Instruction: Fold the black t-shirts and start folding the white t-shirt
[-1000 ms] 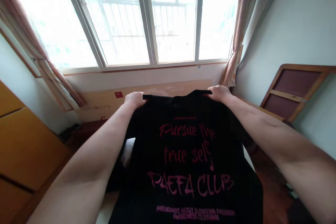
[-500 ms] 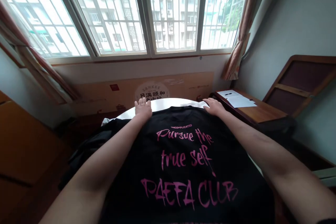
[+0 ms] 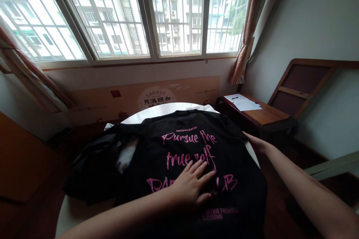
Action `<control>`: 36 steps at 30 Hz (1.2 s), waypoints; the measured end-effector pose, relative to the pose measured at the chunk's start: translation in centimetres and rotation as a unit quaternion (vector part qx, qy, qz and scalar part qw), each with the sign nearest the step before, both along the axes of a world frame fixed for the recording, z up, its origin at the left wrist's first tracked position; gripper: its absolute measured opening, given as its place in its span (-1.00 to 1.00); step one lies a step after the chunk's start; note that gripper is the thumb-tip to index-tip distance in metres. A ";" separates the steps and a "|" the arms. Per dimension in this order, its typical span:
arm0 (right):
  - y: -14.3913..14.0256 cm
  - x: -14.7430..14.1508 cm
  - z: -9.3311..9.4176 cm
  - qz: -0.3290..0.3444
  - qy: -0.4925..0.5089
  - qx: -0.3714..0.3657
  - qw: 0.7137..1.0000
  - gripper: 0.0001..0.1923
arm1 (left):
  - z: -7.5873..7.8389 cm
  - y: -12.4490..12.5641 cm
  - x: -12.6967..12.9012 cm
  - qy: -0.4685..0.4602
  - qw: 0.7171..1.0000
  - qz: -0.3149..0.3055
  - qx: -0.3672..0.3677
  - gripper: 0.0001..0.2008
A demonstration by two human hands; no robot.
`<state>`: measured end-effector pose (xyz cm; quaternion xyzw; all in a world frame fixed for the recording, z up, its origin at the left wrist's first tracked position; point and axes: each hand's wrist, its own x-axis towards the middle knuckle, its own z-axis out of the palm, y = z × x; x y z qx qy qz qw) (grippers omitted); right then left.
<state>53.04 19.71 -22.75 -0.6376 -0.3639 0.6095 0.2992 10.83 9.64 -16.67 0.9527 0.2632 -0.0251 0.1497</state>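
1. A round white surface (image 3: 157,111) stands below a barred window (image 3: 157,11), with a brown wooden side desk (image 3: 260,114) to the right.
2. A black T-shirt with pink lettering (image 3: 179,145) lies spread flat across the surface.
3. The left hand (image 3: 190,186) presses flat on the print, fingers (image 3: 200,168) spread wide, holding nothing.
4. The right hand (image 3: 256,142) touches the shirt's right edge, fingers extended.

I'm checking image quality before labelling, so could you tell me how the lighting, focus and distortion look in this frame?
Head view: daylight from the window backlights the room, the buildings outside pale but readable; the black T-shirt is dim, its pink print legible; the left hand is sharp; window bars bow from wide-angle distortion.
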 end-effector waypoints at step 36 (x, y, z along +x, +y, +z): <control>1.2 -11.6 9.3 0.208 -0.195 0.428 0.858 -0.73 | -0.2 -2.4 -0.4 -0.092 0.995 -0.016 -0.027 -0.29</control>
